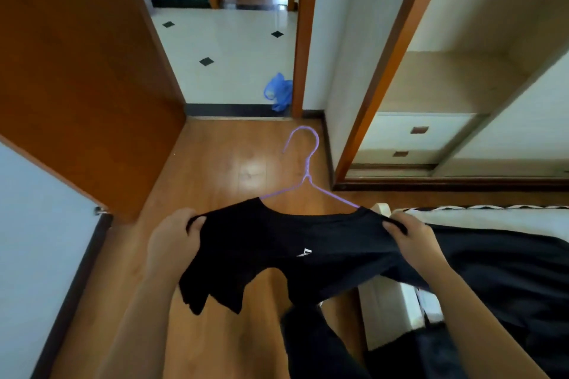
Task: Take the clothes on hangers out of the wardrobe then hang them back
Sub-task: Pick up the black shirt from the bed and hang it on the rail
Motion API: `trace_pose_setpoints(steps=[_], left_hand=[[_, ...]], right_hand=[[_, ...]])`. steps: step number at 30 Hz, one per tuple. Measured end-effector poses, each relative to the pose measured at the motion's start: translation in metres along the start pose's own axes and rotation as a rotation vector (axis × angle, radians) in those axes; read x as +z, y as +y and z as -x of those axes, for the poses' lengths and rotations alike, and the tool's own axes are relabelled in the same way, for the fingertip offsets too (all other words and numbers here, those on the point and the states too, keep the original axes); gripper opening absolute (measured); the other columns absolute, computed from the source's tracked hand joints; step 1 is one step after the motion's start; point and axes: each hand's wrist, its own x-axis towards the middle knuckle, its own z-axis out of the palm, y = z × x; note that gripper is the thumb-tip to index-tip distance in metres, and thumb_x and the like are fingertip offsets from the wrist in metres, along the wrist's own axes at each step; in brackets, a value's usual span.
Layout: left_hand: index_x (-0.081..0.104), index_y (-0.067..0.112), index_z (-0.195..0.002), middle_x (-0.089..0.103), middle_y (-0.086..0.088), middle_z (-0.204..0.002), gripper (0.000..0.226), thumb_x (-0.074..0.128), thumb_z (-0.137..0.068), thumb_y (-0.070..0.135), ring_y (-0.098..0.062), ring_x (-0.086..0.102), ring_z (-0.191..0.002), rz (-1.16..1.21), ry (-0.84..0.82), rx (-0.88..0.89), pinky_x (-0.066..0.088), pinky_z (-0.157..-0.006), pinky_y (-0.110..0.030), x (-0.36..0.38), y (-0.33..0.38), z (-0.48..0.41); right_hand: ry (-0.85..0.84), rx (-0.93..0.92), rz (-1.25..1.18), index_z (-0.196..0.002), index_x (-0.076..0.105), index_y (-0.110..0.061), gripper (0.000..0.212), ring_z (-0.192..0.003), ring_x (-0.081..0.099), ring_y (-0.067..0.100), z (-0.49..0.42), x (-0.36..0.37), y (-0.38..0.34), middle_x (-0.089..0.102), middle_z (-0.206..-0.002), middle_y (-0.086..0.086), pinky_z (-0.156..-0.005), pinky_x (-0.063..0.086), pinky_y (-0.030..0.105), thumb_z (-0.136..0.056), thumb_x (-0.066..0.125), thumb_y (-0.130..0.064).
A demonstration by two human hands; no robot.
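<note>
So the black t-shirt [295,243] sits lower centre of the frame, on a thin purple wire hanger [304,169]. Left hand [174,240] and right hand [412,235] each have fingers pinched shut on 1 shoulder seam. Looks light, floppy and likely to slide off that skinny wire, so I'd grip the hanger neck under the hook instead. Long axis runs left to right across the frame, hook pointing up toward the doorway, wardrobe [431,86] open at upper right
</note>
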Motion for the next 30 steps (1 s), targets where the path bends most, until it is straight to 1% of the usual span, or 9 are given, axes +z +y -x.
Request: trace_pose_setpoints(steps=[3,8,11,15,20,22,25,27,30], left_hand=[[0.06,0.011,-0.1,0.06,-0.001,-0.084,0.021,0.045,-0.094,0.024,-0.017,0.054,-0.073,-0.02,-0.043,0.02,0.037,-0.055,-0.024,0.004,0.029,-0.046],[0.061,0.01,-0.107,0.064,-0.004,-0.092,0.025,0.047,-0.094,0.025,-0.015,0.051,-0.076,-0.022,-0.049,0.025,0.036,-0.057,-0.022,0.009,0.091,-0.13],[0.062,0.011,-0.106,0.062,-0.002,-0.089,0.026,0.047,-0.094,0.028,-0.014,0.052,-0.077,0.01,-0.036,0.067,0.039,-0.059,-0.022,0.019,0.131,-0.177],[0.067,0.018,-0.098,0.069,-0.004,-0.091,0.059,0.033,-0.083,0.065,-0.019,0.059,-0.082,-0.014,0.04,0.129,0.048,-0.076,-0.034,0.033,0.18,-0.231],[0.069,0.009,-0.088,0.057,0.003,-0.073,0.017,0.059,-0.088,0.023,-0.001,0.044,-0.061,-0.025,0.046,0.34,0.028,-0.07,-0.011,0.052,0.273,-0.286],[0.068,0.014,-0.088,0.062,0.003,-0.076,0.019,0.057,-0.088,0.029,-0.008,0.056,-0.07,0.026,-0.026,0.341,0.032,-0.075,-0.013,0.077,0.294,-0.319],[0.067,0.014,-0.097,0.069,-0.003,-0.096,0.02,0.055,-0.089,0.028,-0.022,0.061,-0.094,0.071,-0.137,0.346,0.04,-0.086,-0.027,0.118,0.322,-0.371],[0.066,0.011,-0.099,0.068,-0.005,-0.098,0.02,0.054,-0.09,0.024,-0.024,0.06,-0.096,0.117,-0.203,0.41,0.037,-0.083,-0.025,0.135,0.352,-0.395],[0.064,0.013,-0.097,0.067,-0.004,-0.093,0.021,0.048,-0.092,0.026,-0.022,0.061,-0.09,0.129,-0.298,0.542,0.036,-0.075,-0.024,0.16,0.396,-0.421]], right_hand=[[0.028,-0.041,-0.017,-0.083,0.057,-0.014,0.007,-0.084,0.054,0.023,-0.06,-0.018,0.005,0.056,-0.081,0.001,-0.071,0.033,0.027,-0.089,0.055,-0.012],[0.079,-0.011,-0.037,-0.102,0.063,-0.005,0.018,-0.097,0.055,0.027,-0.151,-0.064,0.01,0.06,-0.095,0.007,-0.079,0.034,0.027,-0.089,0.055,-0.015],[0.14,-0.009,-0.09,-0.097,0.063,-0.007,0.013,-0.092,0.054,0.025,-0.201,-0.095,0.019,0.058,-0.09,0.004,-0.077,0.033,0.027,-0.089,0.056,-0.014],[0.218,0.053,-0.187,-0.096,0.063,-0.007,0.012,-0.092,0.054,0.025,-0.247,-0.132,0.043,0.061,-0.093,0.008,-0.078,0.036,0.03,-0.088,0.057,-0.015],[0.279,0.171,-0.247,-0.096,0.062,-0.004,0.014,-0.096,0.057,0.034,-0.298,-0.169,0.083,0.062,-0.093,0.014,-0.075,0.036,0.032,-0.088,0.057,-0.013],[0.32,0.236,-0.292,-0.091,0.066,-0.014,0.009,-0.096,0.057,0.034,-0.316,-0.183,0.098,0.062,-0.092,0.013,-0.075,0.039,0.031,-0.087,0.058,-0.013],[0.396,0.302,-0.343,-0.068,0.064,-0.034,0.028,-0.075,0.054,0.021,-0.334,-0.206,0.118,0.062,-0.073,0.0,-0.065,0.039,0.017,-0.085,0.06,-0.012],[0.428,0.36,-0.353,-0.061,0.061,-0.026,0.029,-0.069,0.052,0.018,-0.34,-0.223,0.128,0.061,-0.064,-0.008,-0.064,0.038,0.027,-0.084,0.06,-0.009],[0.508,0.459,-0.392,-0.063,0.058,-0.013,0.022,-0.068,0.049,0.025,-0.344,-0.245,0.15,0.055,-0.065,0.008,-0.064,0.035,0.035,-0.082,0.061,-0.004]])
